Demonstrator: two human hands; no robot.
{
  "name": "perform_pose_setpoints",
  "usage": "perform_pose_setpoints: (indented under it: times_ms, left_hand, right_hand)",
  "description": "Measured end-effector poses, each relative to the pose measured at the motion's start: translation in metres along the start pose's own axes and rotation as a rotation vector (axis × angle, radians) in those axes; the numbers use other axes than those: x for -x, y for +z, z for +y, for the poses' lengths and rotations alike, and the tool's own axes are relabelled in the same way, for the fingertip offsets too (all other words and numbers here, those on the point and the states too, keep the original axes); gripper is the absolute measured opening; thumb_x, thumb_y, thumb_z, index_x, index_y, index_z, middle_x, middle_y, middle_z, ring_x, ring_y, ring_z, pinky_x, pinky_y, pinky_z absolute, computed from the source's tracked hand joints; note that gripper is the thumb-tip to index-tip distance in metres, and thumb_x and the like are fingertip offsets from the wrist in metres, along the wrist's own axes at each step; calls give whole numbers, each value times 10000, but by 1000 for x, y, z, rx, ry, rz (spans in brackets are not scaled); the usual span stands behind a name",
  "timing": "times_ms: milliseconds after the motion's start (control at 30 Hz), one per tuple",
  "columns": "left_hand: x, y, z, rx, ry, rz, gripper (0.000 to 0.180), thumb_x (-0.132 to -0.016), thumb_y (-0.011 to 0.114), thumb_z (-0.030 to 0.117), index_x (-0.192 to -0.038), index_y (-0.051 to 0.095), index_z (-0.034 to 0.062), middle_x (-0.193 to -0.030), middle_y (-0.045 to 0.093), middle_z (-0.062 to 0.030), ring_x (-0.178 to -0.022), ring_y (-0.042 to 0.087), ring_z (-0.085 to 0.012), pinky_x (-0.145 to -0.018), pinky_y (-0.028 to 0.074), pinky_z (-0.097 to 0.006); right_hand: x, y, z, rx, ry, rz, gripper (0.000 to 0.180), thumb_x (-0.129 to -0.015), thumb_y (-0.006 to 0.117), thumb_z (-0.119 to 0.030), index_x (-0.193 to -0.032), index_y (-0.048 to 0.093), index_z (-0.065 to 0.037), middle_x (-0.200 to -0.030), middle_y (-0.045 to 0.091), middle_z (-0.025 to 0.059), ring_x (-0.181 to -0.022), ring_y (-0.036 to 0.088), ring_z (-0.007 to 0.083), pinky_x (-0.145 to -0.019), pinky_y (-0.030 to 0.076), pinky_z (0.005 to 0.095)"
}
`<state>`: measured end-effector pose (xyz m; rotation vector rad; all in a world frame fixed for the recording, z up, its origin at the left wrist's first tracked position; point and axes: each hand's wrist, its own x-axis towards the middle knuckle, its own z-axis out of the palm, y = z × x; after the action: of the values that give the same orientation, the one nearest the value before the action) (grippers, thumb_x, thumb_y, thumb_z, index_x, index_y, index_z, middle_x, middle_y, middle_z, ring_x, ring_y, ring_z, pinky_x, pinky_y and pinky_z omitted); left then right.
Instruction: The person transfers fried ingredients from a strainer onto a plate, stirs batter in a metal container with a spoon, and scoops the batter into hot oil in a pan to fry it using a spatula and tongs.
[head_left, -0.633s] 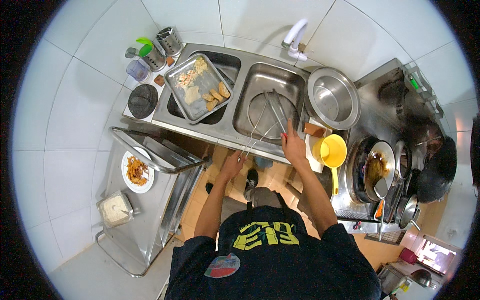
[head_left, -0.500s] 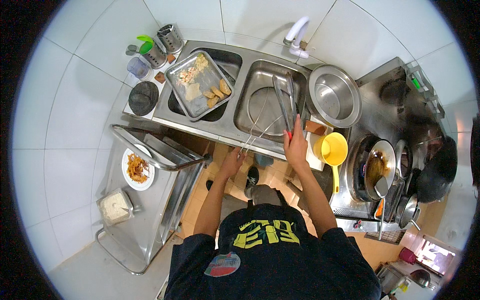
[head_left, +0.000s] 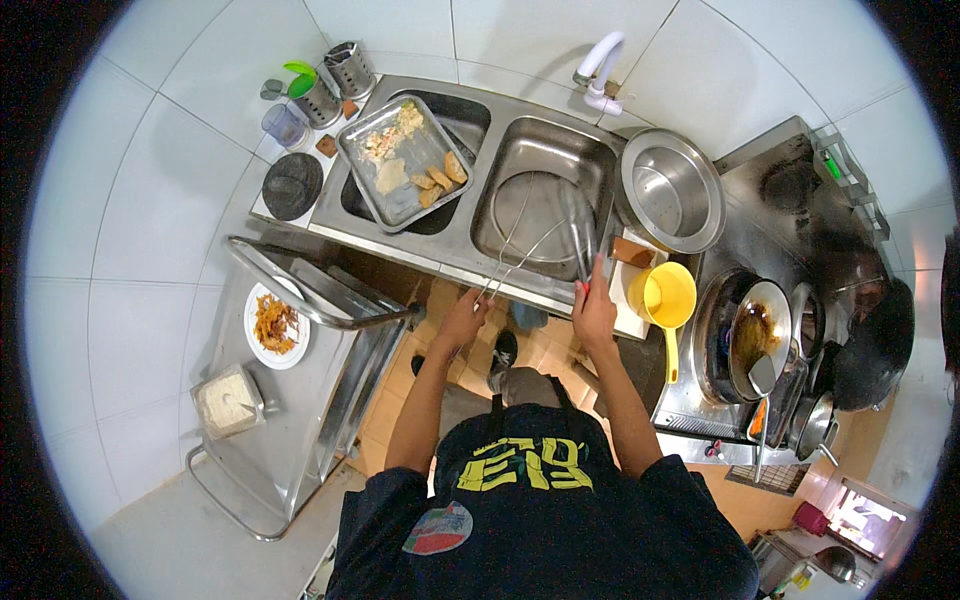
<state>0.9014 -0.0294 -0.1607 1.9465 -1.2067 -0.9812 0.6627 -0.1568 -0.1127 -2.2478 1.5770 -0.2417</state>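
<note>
My left hand (head_left: 466,320) is closed around the wire handle of a round mesh strainer (head_left: 538,212). The strainer's head lies over the right sink basin (head_left: 545,142). My right hand (head_left: 594,312) grips metal tongs (head_left: 579,235) with red on the handle. Their arms reach over the strainer and are smeared by motion, the tips seeming close together. Left of them, a metal tray (head_left: 405,208) rests tilted across the left basin. It bears golden fried pieces (head_left: 436,182) and pale crumbly scraps (head_left: 384,145).
A steel bowl (head_left: 672,190) and a yellow dipper (head_left: 663,297) stand right of the sink. Beyond is a stove with an oily wok (head_left: 755,330) and ladle. On the left, a metal trolley (head_left: 300,415) bears a plate (head_left: 303,352) of browned food and a clear box (head_left: 228,402).
The tongs' arms have swung from spread apart to nearer each other and now blur. My right hand has dropped slightly toward me. The strainer stays in my left hand.
</note>
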Motion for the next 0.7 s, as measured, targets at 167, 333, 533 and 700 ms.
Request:
perform_pose_setpoints:
  times_ms: [167, 333, 533, 700]
  left_hand:
    - [0, -7, 17, 46, -49, -97, 379, -980, 558, 357, -1090, 548, -5, -821, 647, -204, -779, 645, -392, -718, 491, -465]
    - [0, -4, 30, -167, 21, -111, 332, -971, 553, 293, -1103, 544, -12, -917, 664, -284, -908, 624, -484, -775, 472, -542]
    - [7, 20, -27, -68, 17, 55, 317, -970, 549, 269, -1093, 548, -24, -877, 650, -308, -870, 613, -510, -744, 476, -571]
    - [0, 10, 12, -64, 22, 29, 302, -976, 536, 261, -1075, 536, -25, -863, 648, -307, -855, 612, -515, -725, 476, -578]
  right_hand:
    - [-6, -5, -5, -67, -28, 55, 625, -993, 515, -215, -1541, 239, -96, -1086, 627, 243, -823, 652, 417, -687, 527, 500]
    - [-27, -17, -19, -197, -183, 302, 624, -989, 517, -224, -1541, 244, -121, -1057, 647, 254, -756, 655, 438, -659, 524, 514]
    - [-56, -11, -28, 31, -180, 0, 648, -968, 532, -235, -1540, 241, -146, -1114, 651, 217, -751, 663, 433, -631, 545, 511]
    - [-25, -26, 0, 39, -214, 1, 648, -960, 553, -189, -1536, 264, -124, -1024, 648, 219, -766, 655, 406, -625, 527, 474]
